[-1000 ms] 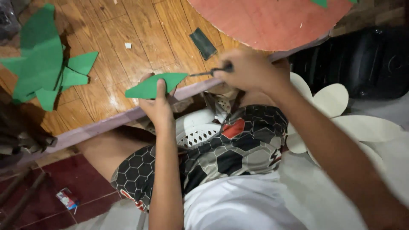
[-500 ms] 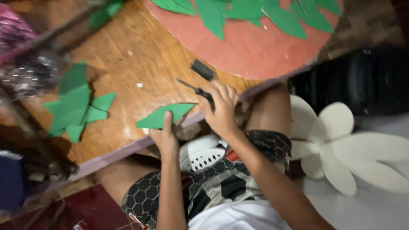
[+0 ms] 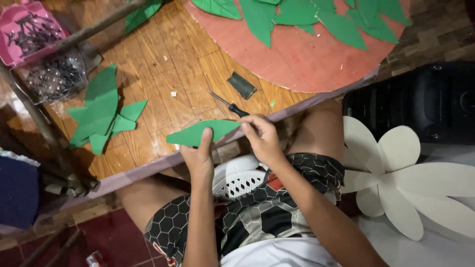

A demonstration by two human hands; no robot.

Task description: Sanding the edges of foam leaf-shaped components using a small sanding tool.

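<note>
Fingers (image 3: 207,136) of your left hand (image 3: 198,157) pinch the green leaf-shaped foam cutout (image 3: 203,132) near its middle, thumb on top. Your right hand (image 3: 262,139) closes its fingers on the cutout's right tip. Cutout sits at the near edge of the wooden plank surface (image 3: 168,59), over your lap. Black-handled screwdriver (image 3: 228,105) lies just beyond your right hand, untouched. Pink plastic tray (image 3: 17,24) at far left holds dark screws; clear plastic container (image 3: 52,76) beside it holds more dark hardware. White perforated plastic basket (image 3: 240,180) rests on your lap; contents not visible. Pile of green foam offcuts (image 3: 101,116) lies left of the cutout.
</note>
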